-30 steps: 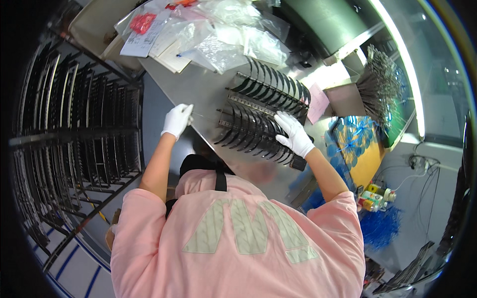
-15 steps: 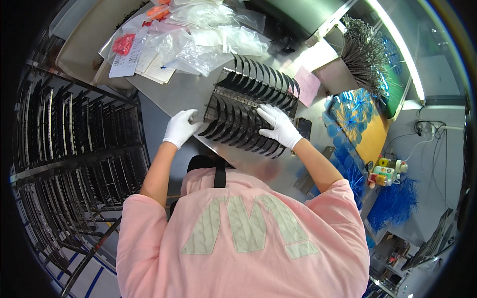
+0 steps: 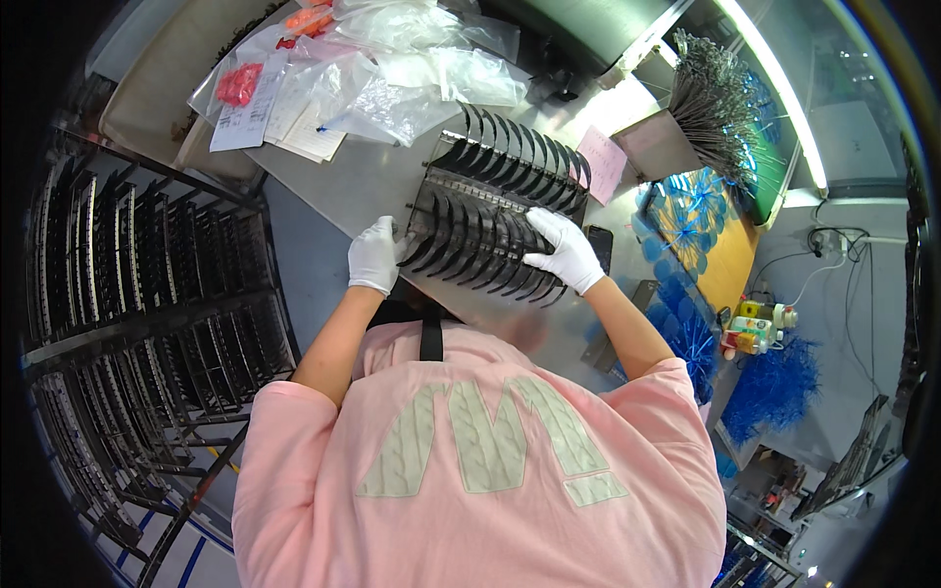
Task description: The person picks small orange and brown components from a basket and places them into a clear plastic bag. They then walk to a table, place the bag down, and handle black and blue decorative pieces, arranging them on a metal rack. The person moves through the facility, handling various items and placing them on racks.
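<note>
A black rack (image 3: pixel 480 190) with two rows of curved black strips lies slantwise on the metal table. My left hand (image 3: pixel 375 259), in a white glove, is at the rack's left end. Its fingers are curled together at the end of the near row; whatever they pinch is too small to make out. Over the right part of the near row is my right hand (image 3: pixel 569 251), also gloved in white. Its thumb and forefinger are spread apart, with the fingertips at the curved strips.
Clear plastic bags (image 3: pixel 402 83) and papers (image 3: pixel 312 132) lie at the table's far left. A pink note (image 3: pixel 602 164) and a dark phone (image 3: pixel 599 247) are right of the rack. Behind stands a bundle of thin metal rods (image 3: pixel 701 108). Shelves of similar racks (image 3: pixel 147 284) stand at left.
My left hand has moved right, closer to the rack's end, its fingers more curled. My right hand has slid slightly right along the near row. The rack has hardly moved.
</note>
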A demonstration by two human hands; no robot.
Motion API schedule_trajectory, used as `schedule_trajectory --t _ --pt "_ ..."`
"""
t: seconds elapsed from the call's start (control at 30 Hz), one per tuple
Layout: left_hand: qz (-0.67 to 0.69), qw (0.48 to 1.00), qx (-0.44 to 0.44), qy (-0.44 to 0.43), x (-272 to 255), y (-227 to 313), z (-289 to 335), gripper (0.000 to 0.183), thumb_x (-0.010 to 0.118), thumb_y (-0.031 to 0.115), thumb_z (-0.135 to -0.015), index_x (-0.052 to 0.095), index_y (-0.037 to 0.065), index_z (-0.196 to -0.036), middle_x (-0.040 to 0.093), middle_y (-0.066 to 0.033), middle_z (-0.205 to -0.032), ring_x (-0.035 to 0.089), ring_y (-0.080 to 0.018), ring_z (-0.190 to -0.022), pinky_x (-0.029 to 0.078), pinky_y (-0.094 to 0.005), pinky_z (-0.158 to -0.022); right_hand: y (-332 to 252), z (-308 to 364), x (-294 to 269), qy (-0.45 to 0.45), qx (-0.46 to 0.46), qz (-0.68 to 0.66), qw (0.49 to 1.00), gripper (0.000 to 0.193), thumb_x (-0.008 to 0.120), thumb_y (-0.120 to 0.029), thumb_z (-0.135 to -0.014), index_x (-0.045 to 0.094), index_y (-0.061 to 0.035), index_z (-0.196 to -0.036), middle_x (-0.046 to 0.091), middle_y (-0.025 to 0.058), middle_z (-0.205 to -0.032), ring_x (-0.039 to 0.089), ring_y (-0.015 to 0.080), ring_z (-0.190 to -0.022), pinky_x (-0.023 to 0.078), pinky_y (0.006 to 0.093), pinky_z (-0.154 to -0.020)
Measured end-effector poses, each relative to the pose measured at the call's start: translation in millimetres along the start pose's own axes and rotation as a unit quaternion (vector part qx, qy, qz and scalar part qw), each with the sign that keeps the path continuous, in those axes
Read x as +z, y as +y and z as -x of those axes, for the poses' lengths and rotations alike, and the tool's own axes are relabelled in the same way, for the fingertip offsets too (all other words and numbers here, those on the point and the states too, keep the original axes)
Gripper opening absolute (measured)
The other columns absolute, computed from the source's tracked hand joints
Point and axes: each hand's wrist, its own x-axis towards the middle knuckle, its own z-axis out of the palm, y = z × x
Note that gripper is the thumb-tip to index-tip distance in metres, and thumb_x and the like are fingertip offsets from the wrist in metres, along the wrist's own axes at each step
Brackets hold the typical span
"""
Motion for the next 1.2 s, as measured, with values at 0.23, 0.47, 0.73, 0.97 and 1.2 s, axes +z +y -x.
schedule_trajectory --t 0.23,0.47,0.73,0.97,1.2 --pt "0.014 0.999 0.021 0.032 -5 -4 -1 0.046 0.074 0.040 -0.084 0.063 0.007 -0.113 0.071 -0.0160 -0.098 0.069 -0.0339 -0.093 0.054 -0.0439 -0.081 5 -1 -5 -0.012 -0.008 0.037 0.999 0.078 0.082 -0.039 -0.073 0.056 -0.0052 -0.137 0.055 0.0178 -0.142 0.048 0.0348 -0.135 0.034 0.0444 -0.115" --pt "0.001 1.000 0.020 0.013 -20 -2 -1 0.046 0.075 0.040 -0.081 0.067 0.009 -0.113 0.071 -0.0132 -0.103 0.068 -0.0321 -0.097 0.053 -0.0419 -0.085 12 38 -15 -0.011 0.034 0.069 0.997 0.060 0.073 -0.032 -0.085 0.056 -0.0096 -0.138 0.058 0.0144 -0.139 0.050 0.0352 -0.132 0.037 0.0447 -0.113" --pt "-0.030 0.999 0.039 0.008 -25 -1 -1 0.049 0.074 0.043 -0.083 0.066 0.008 -0.116 0.071 -0.0129 -0.100 0.068 -0.0320 -0.095 0.053 -0.0418 -0.083 19 55 -5 0.062 0.058 0.008 0.996 0.053 0.065 -0.028 -0.092 0.055 -0.0055 -0.138 0.060 0.0175 -0.134 0.051 0.0393 -0.128 0.039 0.0454 -0.109" --pt "0.037 0.999 -0.028 0.007 -10 3 0 0.048 0.073 0.036 -0.085 0.063 0.007 -0.121 0.071 -0.0138 -0.098 0.068 -0.0321 -0.094 0.053 -0.0419 -0.082 12 63 4 0.098 0.042 0.014 0.994 0.055 0.071 -0.022 -0.086 0.057 -0.0073 -0.137 0.059 0.0182 -0.135 0.052 0.0393 -0.128 0.041 0.0450 -0.109" --pt "0.164 0.982 0.064 -0.062 -23 -7 -6 0.046 0.074 0.033 -0.084 0.064 0.006 -0.119 0.072 -0.0168 -0.100 0.069 -0.0349 -0.092 0.054 -0.0443 -0.080 22 62 6 0.102 0.081 -0.018 0.991 0.054 0.074 -0.021 -0.083 0.060 -0.0059 -0.133 0.061 0.0194 -0.133 0.053 0.0382 -0.128 0.041 0.0436 -0.108"
